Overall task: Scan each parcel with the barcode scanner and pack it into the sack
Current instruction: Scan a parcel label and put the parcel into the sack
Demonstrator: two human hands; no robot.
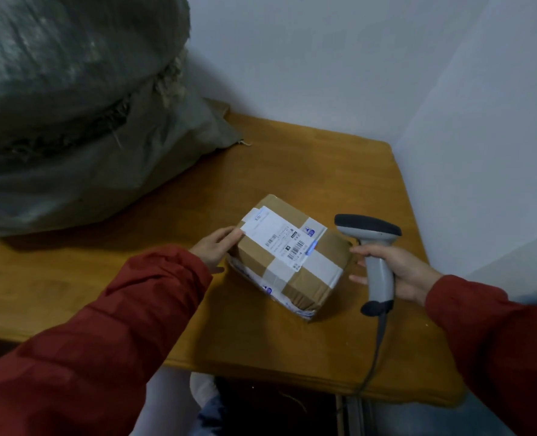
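A: Where is the parcel (287, 258)?

B: Flat on the wooden table (292, 158), near the front edge; a brown carton banded with pale tape, its white label (276, 236) facing up; a small blue glow sits on the label's right edge.

A: And the hands around it?

B: It lies between them. The left hand (215, 248) is at the carton's left end; its fingers are bent over the top edge onto the label's corner and its thumb is down by the near side, so it grips that end. The right hand (396, 269) is just beside the right end; its fingers are wrapped round the grip of the barcode scanner (374, 247), clamped on it.

A: How does the scanner stand?

B: Handle down, dark head up and turned left toward the carton; whether the forefinger touches the cardboard I cannot tell. A grey cable (375, 350) drops from the handle's foot and runs off the table's front edge.

A: And the sack?

B: The sack (72, 105) is a large grey-green woven one, bulging, on the table's far left, well apart from the carton; its upper part is blurred. Both arms wear red sleeves (119, 325); pale walls (355, 58) meet behind the table's right corner.
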